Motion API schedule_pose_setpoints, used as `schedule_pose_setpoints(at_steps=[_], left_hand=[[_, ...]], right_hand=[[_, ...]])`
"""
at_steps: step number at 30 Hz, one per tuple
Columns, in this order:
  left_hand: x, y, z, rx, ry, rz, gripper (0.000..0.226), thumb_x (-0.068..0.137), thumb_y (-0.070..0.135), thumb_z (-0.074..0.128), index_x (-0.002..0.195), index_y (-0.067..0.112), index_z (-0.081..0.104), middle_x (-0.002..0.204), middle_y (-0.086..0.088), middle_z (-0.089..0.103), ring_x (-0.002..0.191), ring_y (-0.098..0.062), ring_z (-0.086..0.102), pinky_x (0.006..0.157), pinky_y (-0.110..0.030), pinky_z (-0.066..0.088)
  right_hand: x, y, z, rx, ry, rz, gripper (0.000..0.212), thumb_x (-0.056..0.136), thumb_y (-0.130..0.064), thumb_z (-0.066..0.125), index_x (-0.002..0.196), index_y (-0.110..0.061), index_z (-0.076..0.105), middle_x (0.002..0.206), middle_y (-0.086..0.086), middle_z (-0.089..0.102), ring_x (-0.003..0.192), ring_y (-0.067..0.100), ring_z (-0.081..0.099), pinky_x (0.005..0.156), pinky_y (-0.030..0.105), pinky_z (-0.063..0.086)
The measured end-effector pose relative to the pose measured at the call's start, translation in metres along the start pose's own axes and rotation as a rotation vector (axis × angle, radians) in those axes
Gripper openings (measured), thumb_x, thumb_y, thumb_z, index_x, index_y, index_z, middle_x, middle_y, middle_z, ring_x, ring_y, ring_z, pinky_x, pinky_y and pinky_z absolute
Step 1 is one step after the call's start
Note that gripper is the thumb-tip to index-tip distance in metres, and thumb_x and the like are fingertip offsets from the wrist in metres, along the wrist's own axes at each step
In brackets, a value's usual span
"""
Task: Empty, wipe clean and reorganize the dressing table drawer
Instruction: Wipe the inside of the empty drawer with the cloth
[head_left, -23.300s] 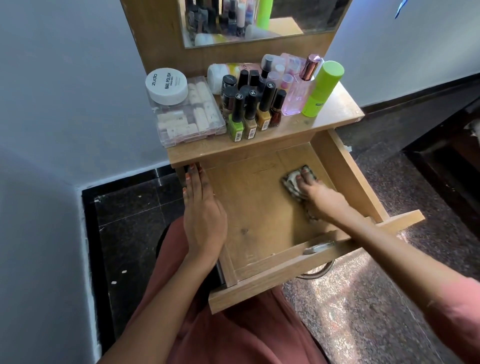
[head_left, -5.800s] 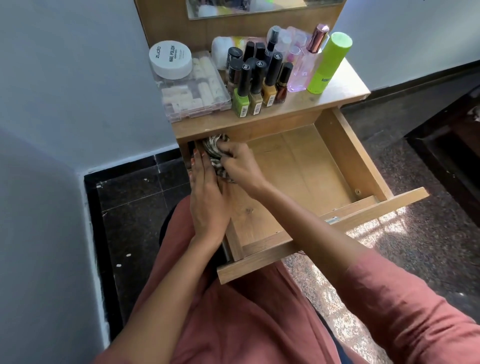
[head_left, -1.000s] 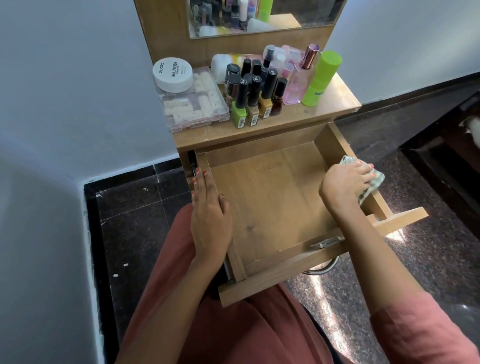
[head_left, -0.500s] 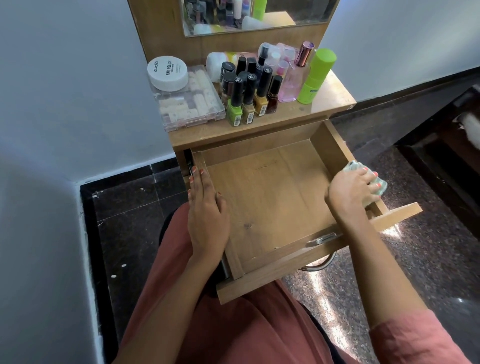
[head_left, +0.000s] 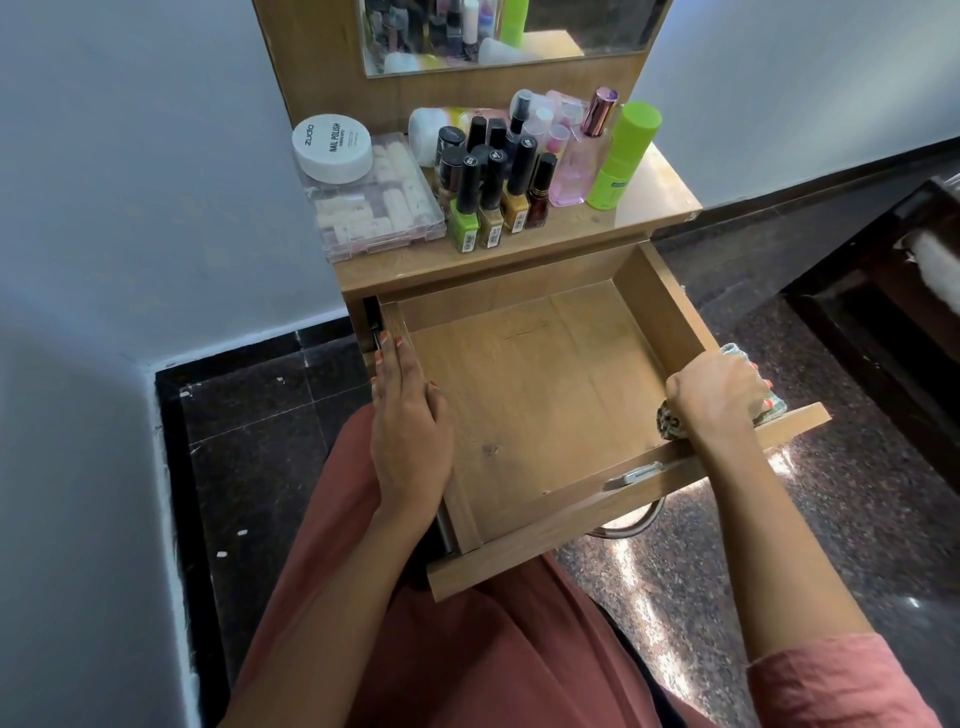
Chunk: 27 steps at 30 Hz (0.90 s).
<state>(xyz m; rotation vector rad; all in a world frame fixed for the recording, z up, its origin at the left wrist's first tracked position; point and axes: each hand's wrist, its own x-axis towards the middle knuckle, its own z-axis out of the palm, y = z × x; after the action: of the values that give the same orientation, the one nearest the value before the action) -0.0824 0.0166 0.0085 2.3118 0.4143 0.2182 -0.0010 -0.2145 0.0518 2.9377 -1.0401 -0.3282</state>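
The wooden drawer (head_left: 540, 395) is pulled out and has nothing in it. My left hand (head_left: 408, 415) lies flat along its left side wall, fingers straight. My right hand (head_left: 714, 395) grips a patterned cloth (head_left: 670, 422) over the top of the drawer's right wall, close to the front panel. Part of the cloth shows beyond my fingers on the outer side. On the tabletop stand several nail polish bottles (head_left: 488, 187), a white nail polish jar (head_left: 332, 148) on a clear box (head_left: 379, 213), a pink perfume bottle (head_left: 579, 156) and a green bottle (head_left: 621, 158).
A mirror (head_left: 498, 31) is set in the table's back panel. A metal handle (head_left: 631, 525) hangs under the drawer front. Walls close in on the left and behind; dark speckled floor lies to the right, with dark furniture (head_left: 893, 291) at the far right.
My right hand has slid the cloth along the drawer's right wall toward the front panel. My left hand has stayed on the left wall.
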Motion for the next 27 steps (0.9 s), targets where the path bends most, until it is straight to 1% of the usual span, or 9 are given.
schedule_pose_setpoints(at_steps=[4,6,9,13,16,18,20,24,27], left_hand=[[-0.001,0.002,-0.002,-0.025,-0.003,-0.009,0.055,0.098,0.017,0.033,0.146,0.019,0.006,0.156,0.003,0.002,0.143,-0.019,0.010,0.102,-0.044,0.043],[0.000,0.002,-0.002,-0.031,-0.003,-0.003,0.055,0.098,0.016,0.033,0.146,0.019,0.006,0.156,0.003,0.003,0.143,-0.018,0.010,0.102,-0.044,0.043],[0.000,0.002,-0.001,-0.049,-0.001,0.000,0.055,0.098,0.015,0.033,0.146,0.018,0.006,0.156,0.002,0.003,0.143,-0.016,0.008,0.107,-0.044,0.039],[-0.001,0.001,-0.001,-0.041,-0.001,0.000,0.056,0.098,0.016,0.034,0.146,0.018,0.005,0.156,0.001,0.003,0.143,-0.018,0.009,0.105,-0.045,0.040],[0.000,-0.002,0.000,-0.028,-0.004,0.005,0.057,0.097,0.018,0.034,0.146,0.019,0.004,0.156,0.002,0.002,0.143,-0.021,0.017,0.098,-0.048,0.045],[0.000,-0.002,0.000,-0.020,-0.009,0.007,0.057,0.097,0.018,0.033,0.146,0.018,0.005,0.156,0.001,0.002,0.143,-0.021,0.015,0.099,-0.047,0.045],[0.000,-0.002,-0.001,-0.007,-0.007,0.006,0.056,0.098,0.018,0.033,0.146,0.018,0.005,0.156,0.001,0.003,0.143,-0.020,0.013,0.099,-0.046,0.045],[0.000,-0.001,-0.002,0.015,-0.001,-0.007,0.056,0.098,0.019,0.033,0.146,0.019,0.005,0.156,0.002,0.003,0.143,-0.020,0.010,0.100,-0.046,0.044],[0.000,-0.002,-0.001,0.008,0.006,-0.007,0.056,0.098,0.019,0.033,0.146,0.019,0.006,0.156,0.002,0.004,0.143,-0.021,0.012,0.099,-0.047,0.045]], right_hand=[[-0.013,0.008,-0.016,0.087,0.108,-0.157,0.028,0.086,-0.003,0.047,0.109,0.011,0.055,0.117,0.030,0.055,0.112,0.044,0.051,0.094,0.046,0.043],[-0.017,0.018,-0.037,0.086,0.094,-0.260,0.028,0.086,-0.003,0.048,0.111,0.002,0.059,0.115,0.027,0.057,0.109,0.044,0.054,0.092,0.044,0.044],[-0.006,0.032,-0.068,-0.041,-0.002,-0.487,0.038,0.085,-0.005,0.048,0.115,-0.021,0.064,0.120,0.019,0.061,0.108,0.038,0.057,0.093,0.042,0.044],[0.012,0.036,-0.080,-0.348,-0.220,-0.736,0.042,0.081,-0.004,0.048,0.107,-0.031,0.066,0.120,0.004,0.063,0.109,0.027,0.059,0.088,0.035,0.049],[0.015,0.037,-0.074,-0.509,-0.318,-0.755,0.033,0.083,-0.013,0.051,0.105,-0.034,0.064,0.118,0.002,0.059,0.102,0.025,0.058,0.078,0.028,0.048],[0.010,0.037,-0.070,-0.563,-0.364,-0.707,0.027,0.084,-0.015,0.051,0.103,-0.028,0.065,0.110,0.003,0.057,0.086,0.026,0.059,0.060,0.020,0.043],[0.010,0.035,-0.064,-0.564,-0.371,-0.677,0.026,0.084,-0.012,0.050,0.102,-0.023,0.066,0.112,0.006,0.059,0.086,0.026,0.061,0.051,0.018,0.034],[0.008,0.033,-0.060,-0.621,-0.399,-0.698,0.032,0.075,-0.025,0.051,0.103,-0.017,0.064,0.115,0.008,0.063,0.101,0.026,0.061,0.052,0.015,0.036],[-0.008,0.023,-0.065,-0.717,-0.399,-0.780,0.015,0.084,-0.016,0.053,0.093,-0.025,0.061,0.113,0.005,0.063,0.093,0.023,0.060,0.052,0.017,0.032]])
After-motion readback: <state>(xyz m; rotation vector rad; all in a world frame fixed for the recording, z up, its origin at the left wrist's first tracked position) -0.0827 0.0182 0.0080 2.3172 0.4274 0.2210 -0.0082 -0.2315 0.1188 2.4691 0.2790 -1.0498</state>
